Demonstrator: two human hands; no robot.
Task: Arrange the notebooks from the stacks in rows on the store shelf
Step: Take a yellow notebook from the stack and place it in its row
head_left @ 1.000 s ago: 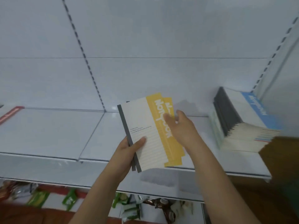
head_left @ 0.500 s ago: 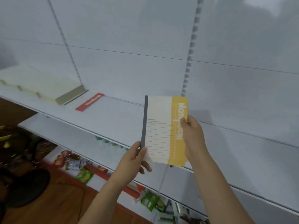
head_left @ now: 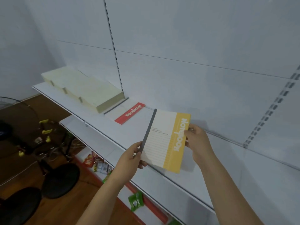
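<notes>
The left hand (head_left: 129, 157) gripped the spine edge and the right hand (head_left: 197, 142) pinched the yellow edge of a notebook (head_left: 164, 140) held above the shelf (head_left: 100, 133), beyond which a red-banded notebook (head_left: 129, 113) lay flat.

"Notebook" on yellow-banded notebook (head_left: 164, 140), same word upside down on red-banded notebook (head_left: 129, 113)

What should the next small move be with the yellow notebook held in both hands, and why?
Probably lower the yellow notebook flat onto the shelf just right of the red notebook. The left hand pinches its grey spine, the right hand its yellow edge, and it hangs above the bare shelf there.
</notes>
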